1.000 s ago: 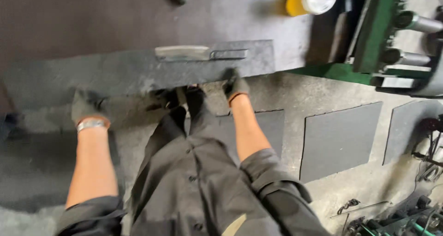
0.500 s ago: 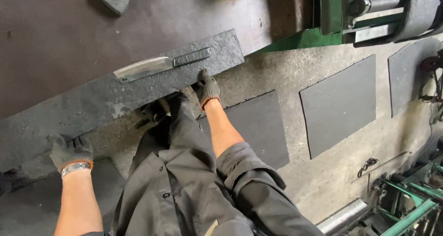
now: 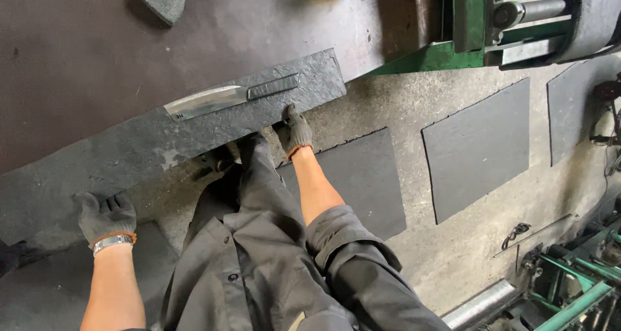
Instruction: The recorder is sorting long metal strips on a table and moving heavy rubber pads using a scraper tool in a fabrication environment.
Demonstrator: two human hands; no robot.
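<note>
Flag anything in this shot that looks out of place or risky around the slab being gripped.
A bare-bladed knife lies loose on top of the long dark rubber slab that the left hand and right hand grip at its near edge. The slab sits askew across the table. Nothing looks spilled or broken.
</note>
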